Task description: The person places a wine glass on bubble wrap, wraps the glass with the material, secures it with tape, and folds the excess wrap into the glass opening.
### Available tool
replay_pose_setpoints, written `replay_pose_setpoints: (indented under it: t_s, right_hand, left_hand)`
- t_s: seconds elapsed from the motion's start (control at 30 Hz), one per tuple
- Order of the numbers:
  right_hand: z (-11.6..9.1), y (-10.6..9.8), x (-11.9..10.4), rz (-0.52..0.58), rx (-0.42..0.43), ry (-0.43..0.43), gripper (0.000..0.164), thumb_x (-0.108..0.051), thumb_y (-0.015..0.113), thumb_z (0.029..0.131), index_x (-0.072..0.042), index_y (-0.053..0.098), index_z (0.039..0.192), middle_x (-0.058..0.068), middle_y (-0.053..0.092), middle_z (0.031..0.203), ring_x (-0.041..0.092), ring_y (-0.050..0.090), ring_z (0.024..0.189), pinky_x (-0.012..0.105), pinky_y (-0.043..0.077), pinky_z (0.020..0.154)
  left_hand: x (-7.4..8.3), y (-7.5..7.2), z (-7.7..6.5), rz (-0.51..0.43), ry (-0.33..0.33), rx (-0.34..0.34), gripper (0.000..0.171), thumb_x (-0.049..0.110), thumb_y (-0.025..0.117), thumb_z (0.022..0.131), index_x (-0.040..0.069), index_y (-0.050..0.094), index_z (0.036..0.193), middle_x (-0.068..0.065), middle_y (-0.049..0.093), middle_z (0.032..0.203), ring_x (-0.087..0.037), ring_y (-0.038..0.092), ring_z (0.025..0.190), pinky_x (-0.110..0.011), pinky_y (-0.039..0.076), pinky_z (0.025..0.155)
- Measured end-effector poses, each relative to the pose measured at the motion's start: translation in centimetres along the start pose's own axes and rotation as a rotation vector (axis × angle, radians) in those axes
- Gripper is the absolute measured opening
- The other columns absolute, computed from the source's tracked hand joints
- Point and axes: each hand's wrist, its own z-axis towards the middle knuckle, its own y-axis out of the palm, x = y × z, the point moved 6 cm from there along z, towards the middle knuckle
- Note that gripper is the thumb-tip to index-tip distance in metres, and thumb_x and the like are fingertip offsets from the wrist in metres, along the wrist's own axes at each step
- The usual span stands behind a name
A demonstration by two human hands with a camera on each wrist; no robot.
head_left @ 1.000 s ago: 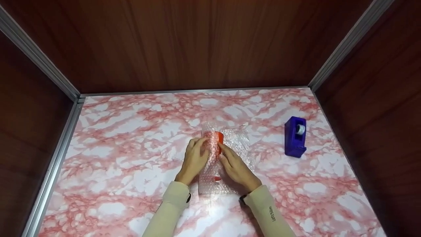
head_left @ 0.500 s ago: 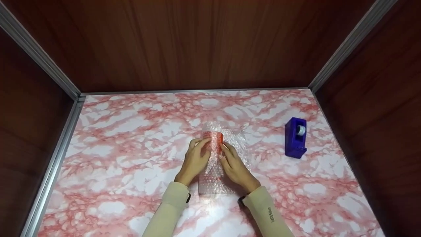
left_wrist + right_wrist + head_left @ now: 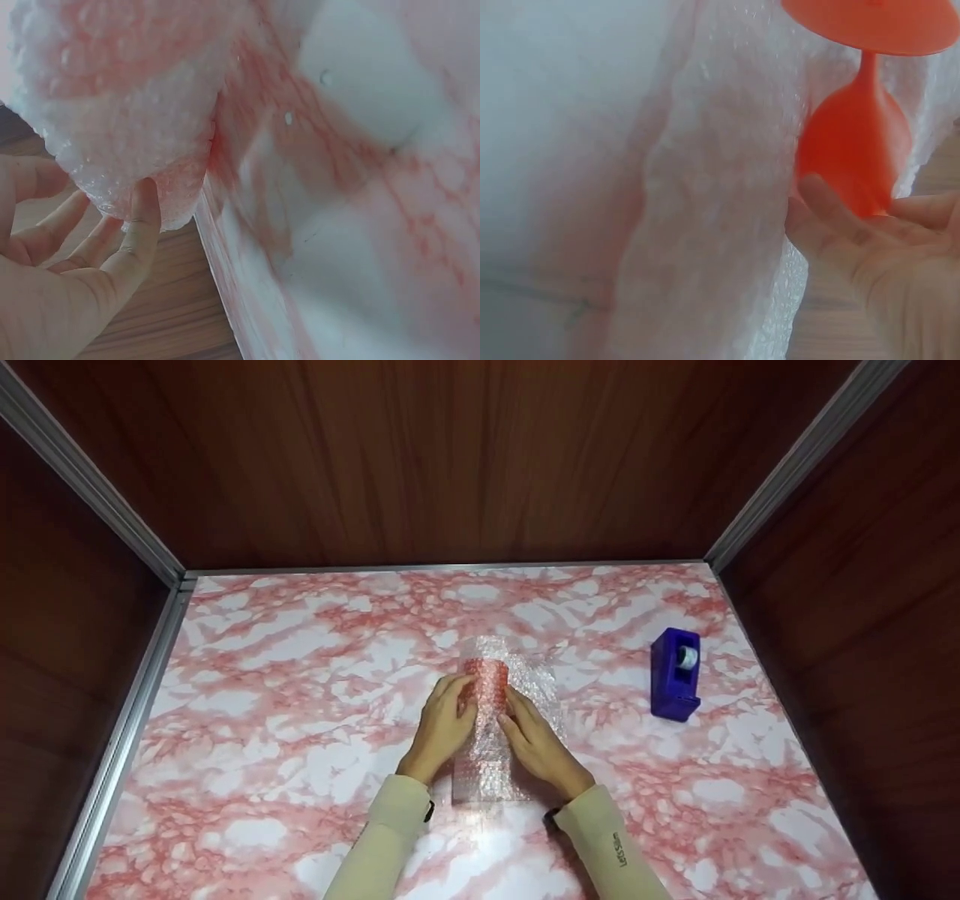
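An orange goblet (image 3: pixel 855 146) lies on its side over a sheet of bubble wrap (image 3: pixel 536 679) at the middle of the table. One layer of the wrap passes over the goblet, so its orange looks paler in the head view. On the left, my left hand (image 3: pixel 442 727) grips the wrapped side, thumb and fingers against the bubble wrap (image 3: pixel 135 135) in the left wrist view. My right hand (image 3: pixel 541 744) holds the goblet's bowl from the right; in the right wrist view its fingers (image 3: pixel 829 217) curl at the bowl, with the stem and round foot uncovered on that side.
A purple tape dispenser (image 3: pixel 670 679) with a roll of clear tape stands at the right of the pink marbled table (image 3: pixel 285 750). Dark wood panels (image 3: pixel 450 465) with metal edging close off the back and both sides.
The wrap's layer has come over the goblet to the right, covering orange that was bare a second ago. The right hand has shifted only slightly; the left stays nearly in place.
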Motion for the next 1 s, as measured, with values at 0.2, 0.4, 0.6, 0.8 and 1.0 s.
replay_pose_setpoints:
  t_s: [0.2, 0.4, 0.6, 0.8, 1.0]
  right_hand:
    - [-0.1, -0.2, 0.5, 0.016, -0.022, 0.04, 0.06, -0.034, 0.041, 0.109, -0.002, 0.026, 0.157, 0.021, 0.032, 0.156, 0.037, 0.033, 0.142, 0.052, 0.027, 0.114]
    - [-0.1, -0.4, 0.7, 0.054, -0.018, 0.046, 0.063, -0.032, 0.044, 0.108, 0.001, 0.02, 0.157, 0.025, 0.033, 0.155, 0.039, 0.049, 0.129, 0.052, 0.037, 0.108]
    - [-0.1, -0.4, 0.8, 0.082, -0.017, 0.022, 0.065, -0.033, 0.044, 0.108, -0.005, 0.016, 0.16, 0.025, 0.033, 0.154, 0.037, 0.046, 0.133, 0.05, 0.04, 0.106]
    - [-0.2, -0.8, 0.1, -0.065, 0.096, -0.088, 0.054, -0.022, 0.052, 0.105, 0.0, 0.037, 0.153, 0.027, 0.035, 0.149, 0.043, 0.04, 0.133, 0.057, 0.04, 0.103]
    - [0.0, -1.0, -0.5, -0.133, 0.176, -0.161, 0.052, -0.016, 0.058, 0.102, 0.006, 0.044, 0.147, 0.025, 0.042, 0.144, 0.041, 0.037, 0.131, 0.054, 0.041, 0.102]
  left_hand:
    - [0.6, 0.8, 0.0, 0.088, 0.038, -0.041, 0.038, 0.011, 0.065, 0.096, 0.008, 0.063, 0.134, -0.017, 0.051, 0.136, -0.033, 0.053, 0.117, -0.047, 0.042, 0.102]
    - [1.2, 1.4, -0.1, 0.205, 0.072, -0.066, 0.039, 0.013, 0.063, 0.097, 0.015, 0.064, 0.136, -0.018, 0.046, 0.14, -0.034, 0.051, 0.111, -0.046, 0.047, 0.091]
    - [1.5, 1.5, -0.2, 0.253, 0.07, -0.05, 0.039, 0.016, 0.064, 0.095, 0.018, 0.066, 0.134, -0.017, 0.048, 0.137, -0.035, 0.052, 0.11, -0.046, 0.051, 0.083]
    - [1.8, 1.6, -0.1, 0.267, 0.09, -0.028, 0.037, 0.016, 0.066, 0.094, 0.017, 0.068, 0.131, -0.017, 0.049, 0.134, -0.035, 0.054, 0.106, -0.044, 0.053, 0.079]
    - [1.8, 1.5, 0.0, 0.241, 0.116, -0.021, 0.036, 0.015, 0.066, 0.094, 0.014, 0.068, 0.13, -0.018, 0.049, 0.133, -0.037, 0.055, 0.105, -0.046, 0.051, 0.082]
